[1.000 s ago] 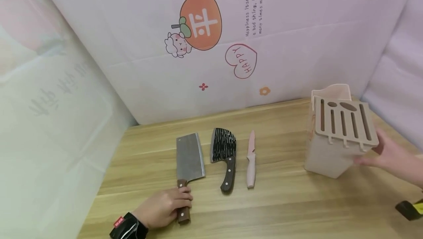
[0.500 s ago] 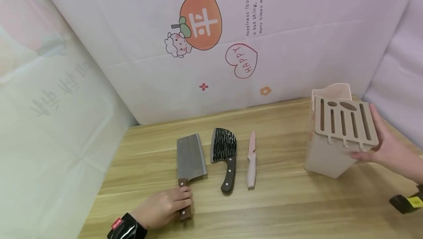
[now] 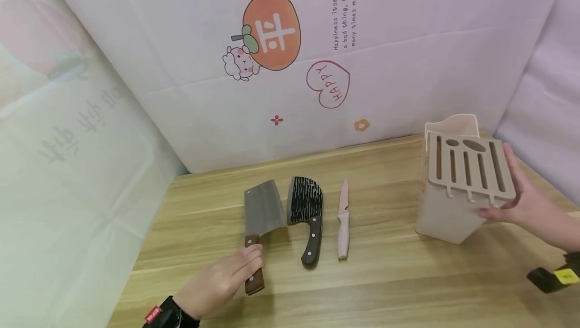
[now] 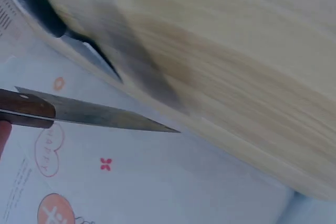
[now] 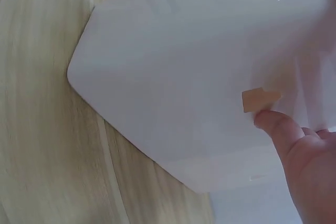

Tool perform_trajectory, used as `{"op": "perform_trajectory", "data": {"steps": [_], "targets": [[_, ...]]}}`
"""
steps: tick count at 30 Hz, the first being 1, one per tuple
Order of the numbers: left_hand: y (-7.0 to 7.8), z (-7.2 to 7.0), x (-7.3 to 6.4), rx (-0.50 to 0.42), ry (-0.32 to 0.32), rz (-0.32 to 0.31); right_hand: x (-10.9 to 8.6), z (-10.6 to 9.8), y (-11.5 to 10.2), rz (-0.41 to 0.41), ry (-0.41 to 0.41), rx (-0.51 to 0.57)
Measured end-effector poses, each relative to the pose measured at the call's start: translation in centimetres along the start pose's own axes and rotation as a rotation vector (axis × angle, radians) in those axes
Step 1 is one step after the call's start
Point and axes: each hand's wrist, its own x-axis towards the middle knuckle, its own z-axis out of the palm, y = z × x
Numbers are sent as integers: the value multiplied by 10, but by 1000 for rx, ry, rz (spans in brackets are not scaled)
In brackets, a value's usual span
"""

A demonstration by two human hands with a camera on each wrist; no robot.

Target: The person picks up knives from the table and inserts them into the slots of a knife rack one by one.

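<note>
My left hand (image 3: 222,280) grips the brown wooden handle of a cleaver (image 3: 263,208), whose broad steel blade is tilted and casts a shadow on the table. The left wrist view catches the cleaver (image 4: 100,115) nearly edge-on, above the wood. Just right of its blade lies a black-patterned knife (image 3: 306,199) with a dark riveted handle. Farther right lies a small pink knife (image 3: 344,235). At the right, my right hand (image 3: 527,204) holds a beige knife block (image 3: 453,212) by its side, thumb on the front. Its other fingers are mostly hidden behind the block.
Slots and two oval holes cut the block's lid (image 3: 471,167), and a pale pink holder (image 3: 455,125) rises behind it. A printed white cloth (image 3: 204,116) hangs at the back of the wooden table (image 3: 385,287), with more cloth at both sides.
The left hand has raised the cleaver off the table and tilted it, its blade shifting toward the black-patterned knife. On the block, the right hand moved slightly upward, then stayed.
</note>
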Motion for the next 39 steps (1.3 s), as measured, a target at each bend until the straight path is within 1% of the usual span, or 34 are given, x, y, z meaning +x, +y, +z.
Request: {"op": "perform_trajectory", "data": {"steps": [2, 3, 4, 6, 8, 11, 14, 17, 20, 22, 24, 27, 30, 31, 33, 36, 37, 39], "targets": [[3, -3, 11, 8, 53, -19, -1, -2, -1, 23, -11, -9], [4, -6, 18, -4, 87, -31, -1, -3, -2, 34, -8, -26], [4, -8, 25, -20, 130, -38, -1, -3, -2, 37, -7, -12], [5, -15, 41, -58, 224, -66, -1, -3, -2, 52, 0, -57], [4, -24, 59, -85, 315, -90, 0, -3, -1, 62, 9, -79], [2, -39, 86, -127, 441, -122, 0, 0, 0, 53, 23, -50], [-1, -50, 116, -163, 560, -138, -1, 2, 0, 31, 43, 0], [-6, -56, 146, -204, 679, -151, 1, 3, 0, 7, 44, 44], [-10, -59, 174, -314, 760, -185, 3, 3, 0, -45, 29, 97], [-12, -59, 190, -431, 790, -217, 4, 4, 0, -77, 15, 107], [-13, -59, 205, -527, 813, -242, 3, 3, -1, -91, 9, 99], [-16, -64, 226, -632, 833, -238, 2, 4, 0, -58, 18, 40], [-19, -70, 247, -705, 850, -186, 2, 3, -1, -27, 28, -28], [-19, -73, 254, -729, 856, -165, 2, 3, -1, -22, 28, -63], [-18, -77, 267, -782, 865, -119, 2, 2, -2, -27, 29, -92], [-15, -78, 284, -838, 858, -61, 1, -1, -4, -26, 25, -124], [-13, -78, 289, -855, 854, -48, 1, -2, -4, -20, 22, -152], [-11, -77, 297, -881, 840, -33, 0, -2, -4, -13, 26, -163]]}}
